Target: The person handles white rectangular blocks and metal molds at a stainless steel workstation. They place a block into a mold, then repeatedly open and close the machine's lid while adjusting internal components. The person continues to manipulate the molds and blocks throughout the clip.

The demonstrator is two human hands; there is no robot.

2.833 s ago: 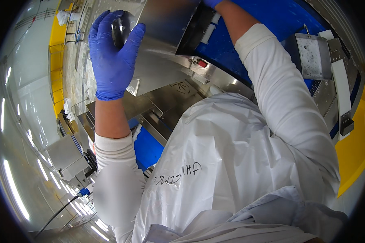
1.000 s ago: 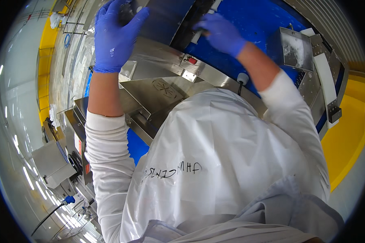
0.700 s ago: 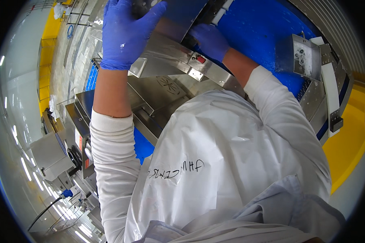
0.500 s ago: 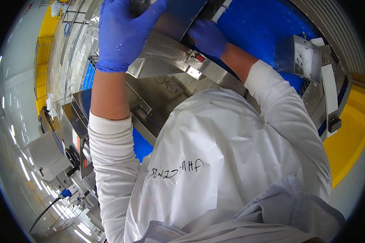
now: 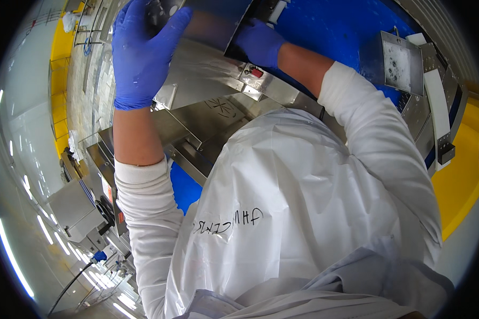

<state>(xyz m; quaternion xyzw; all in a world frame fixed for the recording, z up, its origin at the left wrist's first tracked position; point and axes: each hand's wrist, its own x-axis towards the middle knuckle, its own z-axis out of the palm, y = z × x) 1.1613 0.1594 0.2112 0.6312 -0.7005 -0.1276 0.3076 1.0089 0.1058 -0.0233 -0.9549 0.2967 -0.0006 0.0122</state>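
Note:
Both of my hands wear blue gloves. My left hand [image 5: 142, 56] is raised at the upper left, its thumb spread well away from the fingers. It is beside a dark metal part with a pale round spot [image 5: 173, 9], and nothing shows in its grasp. Farther right, my right hand [image 5: 261, 43] reaches in at the edge of a shiny dark panel [image 5: 215, 24]. Its fingers are hidden or lost in shadow there, so what they touch does not show. Below the panel is a stainless steel machine body [image 5: 202, 72] with a small red switch [image 5: 256, 72].
A wet blue conveyor belt [image 5: 324, 32] runs along the upper right. A metal box with whitish, speckled contents [image 5: 398, 66] stands over it. A yellow surface [image 5: 457, 186] lies at the far right. Steel equipment with a black handwheel [image 5: 105, 210] stands at the left.
My left hand sits slightly lower and farther left in the picture. My right hand has shifted left, farther in at the dark panel's edge. The view has tilted slightly.

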